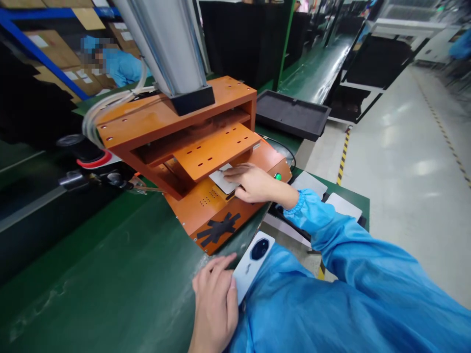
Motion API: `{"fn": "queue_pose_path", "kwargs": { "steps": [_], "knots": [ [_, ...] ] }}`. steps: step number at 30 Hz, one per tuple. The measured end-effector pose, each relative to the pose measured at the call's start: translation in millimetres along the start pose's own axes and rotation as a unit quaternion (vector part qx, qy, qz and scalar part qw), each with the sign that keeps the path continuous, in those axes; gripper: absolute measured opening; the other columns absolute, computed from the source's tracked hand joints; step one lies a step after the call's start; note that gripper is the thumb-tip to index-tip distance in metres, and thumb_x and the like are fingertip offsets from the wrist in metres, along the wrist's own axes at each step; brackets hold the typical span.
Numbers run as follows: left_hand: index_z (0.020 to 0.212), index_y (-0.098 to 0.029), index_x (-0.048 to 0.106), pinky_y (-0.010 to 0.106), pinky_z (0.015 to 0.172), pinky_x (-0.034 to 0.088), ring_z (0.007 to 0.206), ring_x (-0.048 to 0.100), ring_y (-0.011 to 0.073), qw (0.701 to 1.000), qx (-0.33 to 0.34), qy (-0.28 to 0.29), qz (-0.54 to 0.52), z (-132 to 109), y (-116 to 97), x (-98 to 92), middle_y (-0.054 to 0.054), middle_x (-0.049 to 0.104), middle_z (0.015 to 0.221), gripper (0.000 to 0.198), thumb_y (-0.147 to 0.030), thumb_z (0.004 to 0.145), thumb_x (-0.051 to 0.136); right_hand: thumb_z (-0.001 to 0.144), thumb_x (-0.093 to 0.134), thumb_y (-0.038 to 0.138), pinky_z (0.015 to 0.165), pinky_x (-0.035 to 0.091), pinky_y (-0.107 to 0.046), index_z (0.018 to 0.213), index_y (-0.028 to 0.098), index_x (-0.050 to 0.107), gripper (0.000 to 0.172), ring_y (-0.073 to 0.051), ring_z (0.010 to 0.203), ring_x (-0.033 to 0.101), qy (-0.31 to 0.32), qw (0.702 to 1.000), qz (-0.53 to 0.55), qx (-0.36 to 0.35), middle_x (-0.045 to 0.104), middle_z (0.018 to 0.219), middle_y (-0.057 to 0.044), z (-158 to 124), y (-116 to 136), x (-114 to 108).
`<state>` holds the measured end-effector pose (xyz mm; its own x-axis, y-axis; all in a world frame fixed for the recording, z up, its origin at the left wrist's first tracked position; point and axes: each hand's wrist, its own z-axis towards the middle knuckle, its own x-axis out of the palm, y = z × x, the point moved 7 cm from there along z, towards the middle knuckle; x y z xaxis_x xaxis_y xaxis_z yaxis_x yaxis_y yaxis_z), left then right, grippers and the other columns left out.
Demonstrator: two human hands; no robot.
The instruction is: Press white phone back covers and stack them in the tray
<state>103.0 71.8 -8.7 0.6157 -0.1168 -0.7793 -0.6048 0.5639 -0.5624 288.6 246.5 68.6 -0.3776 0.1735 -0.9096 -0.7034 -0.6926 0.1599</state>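
Note:
A pale smartphone [247, 274] with a big round dark camera ring is in my left hand [216, 301], at the green table's near edge. The thumb lies along the phone's side, and its lower end is hidden behind that hand. Farther forward, my right hand [253, 184] reaches into an orange press [228, 215]. Its fingers lie stretched over a white flat panel [222, 182] in a low fixture, with the thumb apart near the panel's edge. Fingers cover part of that panel. Just above it hangs the press's orange slotted plate [217, 149].
A grey cylinder [169, 44] tops the press, with a green button [277, 176] at its right. White flat pieces [344, 206] lie by my right sleeve. Behind stand a black tray [292, 113] and a rack [375, 63]. A person in blue [123, 66] is beyond the press.

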Motion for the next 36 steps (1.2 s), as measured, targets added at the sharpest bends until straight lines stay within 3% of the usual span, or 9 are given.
{"fn": "queue_pose_path", "kwargs": {
  "steps": [3,6,8,11,18,23,28,31,36],
  "knots": [
    [0.086,-0.022,0.060,0.056,0.105,0.029,0.140,0.043,0.0371,0.996,0.017,-0.046,0.071,16.3,1.3,0.6,0.011,0.056,0.151,0.013,-0.017,0.091,0.050,0.094,0.043,0.014,0.116,0.039,-0.045,0.132,0.016,0.063,0.043,-0.023,0.132,0.055,-0.132,0.989,0.008,0.068,0.063,0.140,-0.012,-37.7,-0.9,-6.2],
    [0.087,-0.022,0.061,0.058,0.107,0.026,0.148,0.036,0.0394,0.991,0.020,-0.091,0.096,26.1,6.4,1.2,0.010,0.054,0.154,0.009,-0.017,0.088,0.053,0.097,0.043,0.018,0.106,0.044,-0.047,0.129,0.019,0.064,0.038,-0.026,0.121,0.058,-0.312,0.921,-0.021,0.233,0.065,0.125,-0.013,-112.0,-21.0,-13.0],
    [0.086,-0.023,0.060,0.058,0.110,0.024,0.150,0.035,0.0387,0.989,0.032,-0.109,0.099,29.0,9.1,2.4,0.008,0.056,0.152,0.007,-0.018,0.087,0.056,0.098,0.042,0.018,0.098,0.045,-0.045,0.125,0.020,0.067,0.037,-0.025,0.109,0.059,-0.348,0.882,-0.056,0.313,0.065,0.111,-0.011,-157.1,-34.5,-6.0],
    [0.084,-0.023,0.059,0.059,0.111,0.024,0.151,0.035,0.0379,0.985,0.038,-0.124,0.114,31.0,12.1,4.8,0.008,0.057,0.151,0.005,-0.020,0.087,0.057,0.096,0.041,0.013,0.091,0.044,-0.043,0.127,0.021,0.069,0.043,-0.025,0.103,0.058,-0.303,0.882,-0.106,0.345,0.063,0.108,-0.011,-188.0,-50.1,12.4],
    [0.088,-0.025,0.060,0.057,0.106,0.027,0.150,0.035,0.0397,0.983,0.040,-0.115,0.134,27.8,2.2,-0.3,0.008,0.061,0.147,0.004,-0.021,0.087,0.059,0.092,0.044,0.005,0.093,0.040,-0.046,0.137,0.023,0.064,0.052,-0.026,0.107,0.057,-0.175,0.920,-0.114,0.332,0.064,0.115,-0.011,-179.3,-69.7,14.9],
    [0.101,-0.026,0.062,0.049,0.095,0.037,0.118,0.061,0.0327,0.990,0.008,-0.124,0.064,5.6,-5.1,-1.1,0.010,0.073,0.108,0.015,-0.020,0.091,0.053,0.090,0.070,0.035,0.095,0.051,-0.042,0.137,0.018,0.059,0.051,-0.024,0.109,0.062,-0.115,0.941,0.206,0.242,0.066,0.120,-0.013,-190.0,-3.0,10.6],
    [0.115,-0.023,0.060,0.045,0.093,0.041,0.103,0.065,0.0276,0.998,0.059,-0.031,-0.006,1.8,-11.9,53.5,0.012,0.071,0.111,0.023,-0.021,0.096,0.046,0.088,0.069,0.062,0.088,0.058,-0.032,0.120,0.014,0.066,0.057,-0.019,0.096,0.071,-0.052,0.753,0.574,0.318,0.074,0.105,-0.010,-216.7,90.6,78.5],
    [0.135,-0.020,0.055,0.043,0.096,0.044,0.115,0.064,0.0285,0.995,0.081,0.039,-0.036,2.6,-13.1,80.0,0.014,0.069,0.124,0.038,-0.027,0.097,0.053,0.097,0.055,0.062,0.083,0.058,-0.031,0.117,0.012,0.066,0.055,-0.018,0.090,0.071,-0.063,0.761,0.445,0.469,0.075,0.102,-0.010,-260.7,61.3,94.4],
    [0.140,-0.023,0.055,0.040,0.099,0.049,0.116,0.066,0.0251,0.990,0.078,0.105,-0.059,-7.5,4.2,83.6,0.009,0.070,0.129,0.043,-0.033,0.098,0.056,0.102,0.050,0.040,0.089,0.052,-0.035,0.120,0.012,0.065,0.037,-0.024,0.101,0.068,-0.009,0.757,0.187,0.627,0.075,0.107,-0.013,-385.2,-42.8,42.8]
  ]
}}
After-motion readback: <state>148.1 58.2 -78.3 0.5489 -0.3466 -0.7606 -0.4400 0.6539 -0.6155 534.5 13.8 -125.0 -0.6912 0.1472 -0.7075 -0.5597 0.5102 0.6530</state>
